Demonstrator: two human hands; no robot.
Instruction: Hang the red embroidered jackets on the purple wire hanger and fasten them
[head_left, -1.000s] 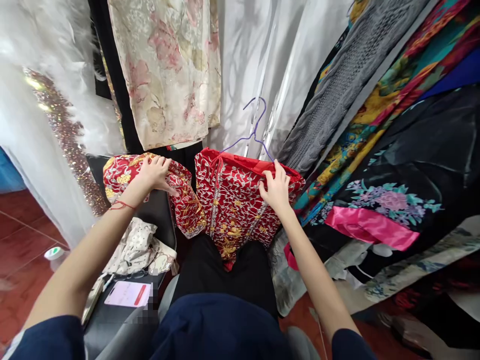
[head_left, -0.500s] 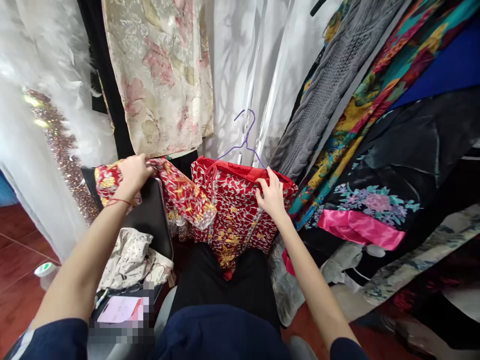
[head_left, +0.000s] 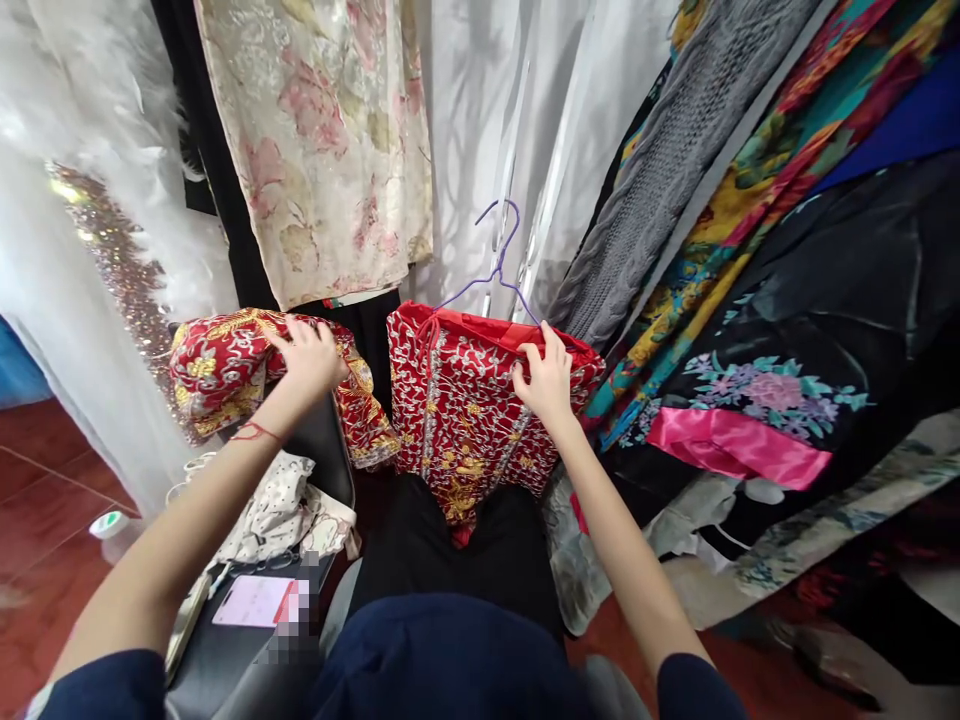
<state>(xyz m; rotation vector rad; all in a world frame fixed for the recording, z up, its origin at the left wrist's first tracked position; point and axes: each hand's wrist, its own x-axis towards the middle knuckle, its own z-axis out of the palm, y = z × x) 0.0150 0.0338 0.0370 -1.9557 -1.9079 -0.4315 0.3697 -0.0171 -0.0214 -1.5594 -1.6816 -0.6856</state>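
A red bodice [head_left: 472, 400] with silver and gold embroidery and a red lining rests against my knees. A purple wire hanger [head_left: 501, 268] rises from its top edge, its hook free. My right hand [head_left: 546, 378] grips that top edge near the hanger's right end, fingers curled over it. My left hand [head_left: 309, 358] lies with fingers spread on a second red and gold embroidered garment [head_left: 225, 360], which is draped over the chair back [head_left: 319, 430]. Part of this garment hangs down beside the bodice.
On the chair seat lie a dotted white cloth [head_left: 270, 510] and a pink card-like item [head_left: 255, 601]. A capped bottle [head_left: 112, 535] stands at left. Floral cloth [head_left: 322, 150] hangs ahead; a grey knit [head_left: 660, 180] and black embroidered clothing [head_left: 795, 330] hang at right.
My left hand has moved right along the chair back, and its fingers have spread. The second garment now lies wider over the chair back. My right hand keeps its grip on the bodice.
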